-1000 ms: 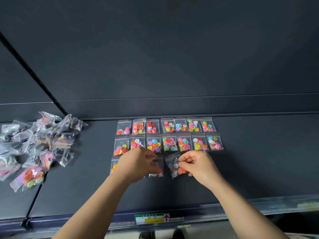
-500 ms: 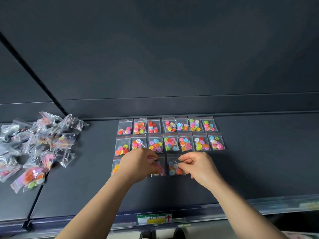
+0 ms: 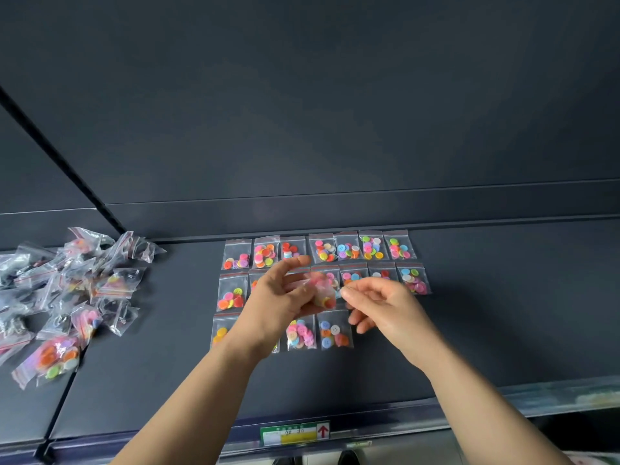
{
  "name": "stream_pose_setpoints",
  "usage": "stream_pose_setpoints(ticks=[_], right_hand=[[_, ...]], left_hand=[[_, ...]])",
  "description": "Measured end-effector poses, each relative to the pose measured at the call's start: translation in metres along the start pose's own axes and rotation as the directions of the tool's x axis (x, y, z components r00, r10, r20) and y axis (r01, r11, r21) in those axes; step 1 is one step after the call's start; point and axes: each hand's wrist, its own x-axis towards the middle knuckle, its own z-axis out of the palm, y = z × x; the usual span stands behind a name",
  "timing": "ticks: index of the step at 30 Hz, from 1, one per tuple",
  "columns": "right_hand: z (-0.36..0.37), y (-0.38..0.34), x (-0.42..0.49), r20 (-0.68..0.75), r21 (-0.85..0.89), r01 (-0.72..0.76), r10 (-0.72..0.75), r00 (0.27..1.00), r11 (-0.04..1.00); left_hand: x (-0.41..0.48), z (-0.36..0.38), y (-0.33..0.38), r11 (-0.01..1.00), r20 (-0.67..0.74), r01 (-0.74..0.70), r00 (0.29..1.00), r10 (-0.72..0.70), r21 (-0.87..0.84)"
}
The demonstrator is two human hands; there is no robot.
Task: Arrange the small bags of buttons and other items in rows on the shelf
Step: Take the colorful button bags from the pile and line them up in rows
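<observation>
Small clear bags of coloured buttons lie in rows on the dark shelf (image 3: pixel 486 317): a back row (image 3: pixel 370 247), a middle row (image 3: pixel 413 279) and a shorter front row (image 3: pixel 334 331). My left hand (image 3: pixel 273 308) is raised over the middle row and holds one blurred button bag (image 3: pixel 322 292) between thumb and fingers. The thumb and forefinger of my right hand (image 3: pixel 391 308) pinch at that bag's right edge. My hands hide parts of the middle and front rows.
A loose pile of unsorted bags (image 3: pixel 67 297) lies at the left, across a black shelf divider (image 3: pixel 60 401). The shelf's back wall (image 3: pixel 335 209) rises behind the rows. A green and yellow price label (image 3: pixel 292 434) sits on the front edge.
My right hand has let go of the blue and orange bag, now flat in the front row. Both hands rose, and my left hand brought up another bag.
</observation>
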Motion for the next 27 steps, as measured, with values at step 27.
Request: stream_pose_setpoints(ticks=[27], right_hand=[[-0.056,0.009,0.004,0.109,0.266,-0.004,-0.026,0.994,0.964]], left_hand=[[0.005,0.059,-0.02,0.979,0.114,-0.041,0.993,0.018,0.198]])
